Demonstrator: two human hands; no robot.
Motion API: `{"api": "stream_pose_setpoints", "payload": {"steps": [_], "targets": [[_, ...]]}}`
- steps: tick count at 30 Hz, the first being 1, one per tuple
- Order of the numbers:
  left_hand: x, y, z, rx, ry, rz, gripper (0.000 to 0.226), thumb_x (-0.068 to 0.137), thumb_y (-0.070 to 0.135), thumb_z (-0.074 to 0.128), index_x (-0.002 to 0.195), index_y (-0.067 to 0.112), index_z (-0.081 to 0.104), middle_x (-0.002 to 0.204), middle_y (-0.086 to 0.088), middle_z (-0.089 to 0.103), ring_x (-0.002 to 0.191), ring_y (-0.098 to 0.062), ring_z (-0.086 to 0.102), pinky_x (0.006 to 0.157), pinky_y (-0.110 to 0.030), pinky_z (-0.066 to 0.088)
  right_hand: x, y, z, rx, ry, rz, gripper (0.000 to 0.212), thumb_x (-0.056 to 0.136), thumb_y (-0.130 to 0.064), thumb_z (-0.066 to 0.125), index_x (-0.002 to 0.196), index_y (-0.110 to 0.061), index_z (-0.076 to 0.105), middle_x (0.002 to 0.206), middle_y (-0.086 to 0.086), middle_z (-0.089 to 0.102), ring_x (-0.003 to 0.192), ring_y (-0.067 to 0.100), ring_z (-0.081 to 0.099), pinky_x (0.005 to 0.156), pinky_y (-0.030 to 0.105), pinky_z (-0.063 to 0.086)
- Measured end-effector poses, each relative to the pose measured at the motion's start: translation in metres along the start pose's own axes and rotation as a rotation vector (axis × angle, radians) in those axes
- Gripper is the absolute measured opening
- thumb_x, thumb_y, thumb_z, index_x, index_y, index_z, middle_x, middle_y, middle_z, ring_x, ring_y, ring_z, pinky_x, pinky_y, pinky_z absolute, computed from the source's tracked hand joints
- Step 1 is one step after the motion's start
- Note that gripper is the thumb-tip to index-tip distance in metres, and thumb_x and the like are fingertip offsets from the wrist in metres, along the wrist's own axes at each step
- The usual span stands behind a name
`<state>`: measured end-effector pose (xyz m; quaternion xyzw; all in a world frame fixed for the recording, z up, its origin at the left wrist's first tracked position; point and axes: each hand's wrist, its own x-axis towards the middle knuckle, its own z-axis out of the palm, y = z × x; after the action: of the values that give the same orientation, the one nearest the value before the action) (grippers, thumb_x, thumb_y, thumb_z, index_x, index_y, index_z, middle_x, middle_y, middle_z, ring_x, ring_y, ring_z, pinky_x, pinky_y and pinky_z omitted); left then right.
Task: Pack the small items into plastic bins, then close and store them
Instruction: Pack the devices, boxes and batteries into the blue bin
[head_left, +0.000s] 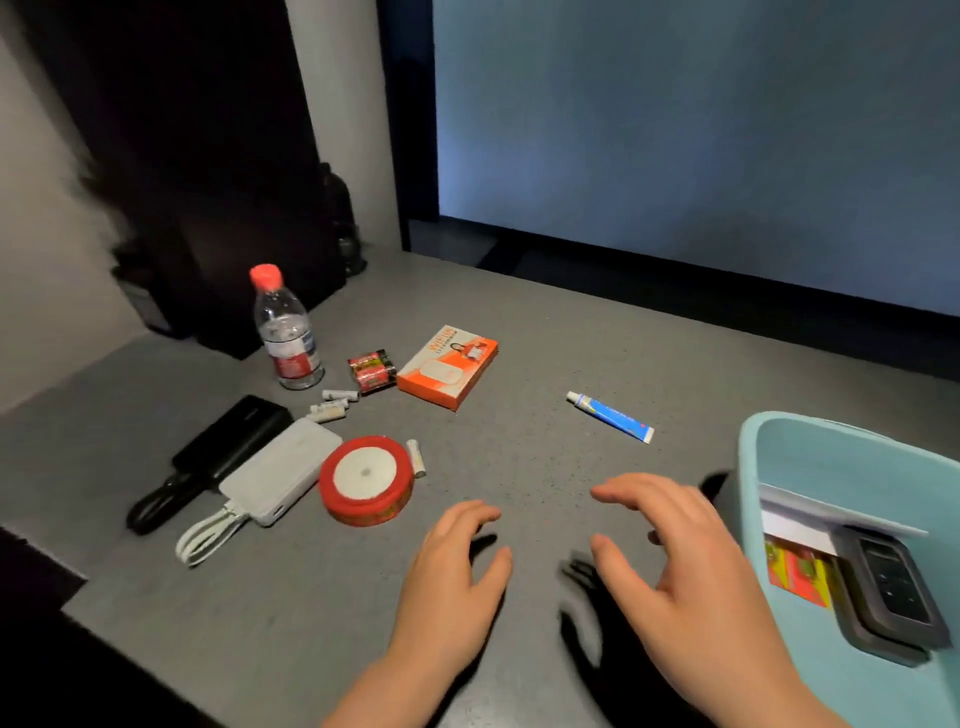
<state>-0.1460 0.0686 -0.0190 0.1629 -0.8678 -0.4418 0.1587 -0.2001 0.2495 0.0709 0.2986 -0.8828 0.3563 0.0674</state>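
Observation:
A light blue plastic bin (789, 441) stands at the right, holding a dark remote-like device (891, 582), a colourful pack (797, 571) and a white card. On the grey table lie a blue and white tube (610, 417), an orange box (448, 366), a pack of batteries (372, 370), loose white batteries (332, 405), a red ribbon roll (367, 480), a white power bank (280, 470) with cable and a black power bank (234, 436). My left hand (454, 566) and my right hand (670, 551) hover over the table near the front, fingers relaxed, holding nothing.
A water bottle with a red cap (285, 332) stands at the back left. Dark objects sit against the wall behind it. A large screen (701, 130) rises at the table's far edge. The table's front edge (156, 660) drops off at the lower left.

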Motion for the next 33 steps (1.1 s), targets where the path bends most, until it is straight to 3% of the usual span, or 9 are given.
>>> {"api": "stream_pose_setpoints", "payload": {"steps": [6, 11, 16, 20, 22, 24, 28, 30, 33], "targets": [[0.023, -0.054, -0.088, 0.14, 0.225, -0.104, 0.037, 0.079, 0.018, 0.067, 0.114, 0.027, 0.058, 0.121, 0.014, 0.054, 0.115, -0.008, 0.045, 0.099, -0.03, 0.038, 0.031, -0.019, 0.076, 0.017, -0.101, 0.017, 0.026, 0.083, -0.025, 0.065, 0.104, -0.039, 0.059, 0.104, -0.032, 0.052, 0.107, -0.006, 0.043, 0.082, 0.02, 0.039], [0.032, -0.093, -0.138, 0.273, 0.208, -0.165, 0.041, 0.078, 0.023, 0.071, 0.117, 0.027, 0.058, 0.13, 0.008, 0.052, 0.125, -0.013, 0.041, 0.106, -0.035, 0.033, 0.068, -0.017, 0.136, -0.107, -0.275, 0.041, 0.035, 0.085, -0.021, 0.062, 0.118, -0.031, 0.057, 0.114, -0.021, 0.053, 0.118, 0.003, 0.042, 0.082, 0.013, 0.028], [0.041, -0.123, -0.167, 0.343, 0.195, -0.196, 0.044, 0.078, 0.02, 0.071, 0.12, 0.025, 0.059, 0.137, 0.006, 0.048, 0.127, -0.015, 0.039, 0.106, -0.034, 0.03, 0.117, -0.023, 0.169, -0.268, -0.493, -0.012, 0.071, 0.081, -0.013, 0.057, 0.146, -0.03, 0.033, 0.152, -0.007, 0.031, 0.137, 0.017, 0.03, 0.107, 0.028, 0.029], [0.059, -0.133, -0.185, 0.349, 0.224, -0.157, 0.043, 0.078, 0.023, 0.071, 0.119, 0.026, 0.059, 0.139, 0.006, 0.047, 0.128, -0.015, 0.037, 0.106, -0.036, 0.03, 0.141, -0.046, 0.183, -0.197, -0.562, -0.044, 0.074, 0.078, -0.007, 0.054, 0.146, -0.03, 0.034, 0.156, -0.006, 0.026, 0.143, 0.016, 0.021, 0.112, 0.033, 0.022], [0.072, -0.136, -0.195, 0.361, 0.269, -0.139, 0.042, 0.08, 0.026, 0.069, 0.121, 0.026, 0.058, 0.138, 0.006, 0.048, 0.128, -0.017, 0.039, 0.104, -0.037, 0.03, 0.143, -0.065, 0.193, -0.144, -0.515, -0.099, 0.066, 0.08, -0.013, 0.056, 0.142, -0.027, 0.04, 0.15, -0.006, 0.035, 0.14, 0.016, 0.026, 0.11, 0.03, 0.022], [0.088, -0.143, -0.208, 0.386, 0.288, -0.178, 0.047, 0.081, 0.029, 0.067, 0.126, 0.025, 0.054, 0.139, 0.003, 0.048, 0.127, -0.021, 0.04, 0.103, -0.039, 0.032, 0.141, -0.087, 0.21, -0.133, -0.484, -0.17, 0.065, 0.08, -0.034, 0.061, 0.141, -0.026, 0.04, 0.144, -0.005, 0.042, 0.135, 0.017, 0.033, 0.109, 0.031, 0.025], [0.108, -0.161, -0.224, 0.4, 0.127, -0.377, 0.068, 0.084, 0.041, 0.064, 0.143, 0.023, 0.035, 0.145, -0.002, 0.04, 0.131, -0.026, 0.037, 0.106, -0.043, 0.034, 0.136, -0.129, 0.255, -0.225, -0.597, -0.15, 0.11, 0.063, -0.076, 0.061, 0.15, -0.023, 0.017, 0.154, 0.004, 0.025, 0.142, 0.024, 0.021, 0.116, 0.042, 0.015], [0.107, -0.166, -0.222, 0.306, 0.089, -0.393, 0.069, 0.085, 0.042, 0.061, 0.145, 0.023, 0.031, 0.144, -0.004, 0.043, 0.129, -0.026, 0.039, 0.104, -0.043, 0.037, 0.135, -0.14, 0.273, -0.284, -0.626, -0.104, 0.12, 0.062, -0.08, 0.059, 0.152, -0.02, 0.008, 0.159, 0.009, 0.012, 0.145, 0.026, 0.009, 0.118, 0.047, 0.003], [0.1, -0.17, -0.217, 0.346, 0.102, -0.374, 0.07, 0.087, 0.047, 0.057, 0.147, 0.026, 0.027, 0.143, -0.004, 0.042, 0.129, -0.026, 0.035, 0.1, -0.041, 0.036, 0.136, -0.145, 0.282, -0.303, -0.571, -0.098, 0.116, 0.06, -0.075, 0.067, 0.147, -0.017, 0.017, 0.151, 0.006, 0.021, 0.139, 0.025, 0.019, 0.116, 0.043, 0.01]]}}
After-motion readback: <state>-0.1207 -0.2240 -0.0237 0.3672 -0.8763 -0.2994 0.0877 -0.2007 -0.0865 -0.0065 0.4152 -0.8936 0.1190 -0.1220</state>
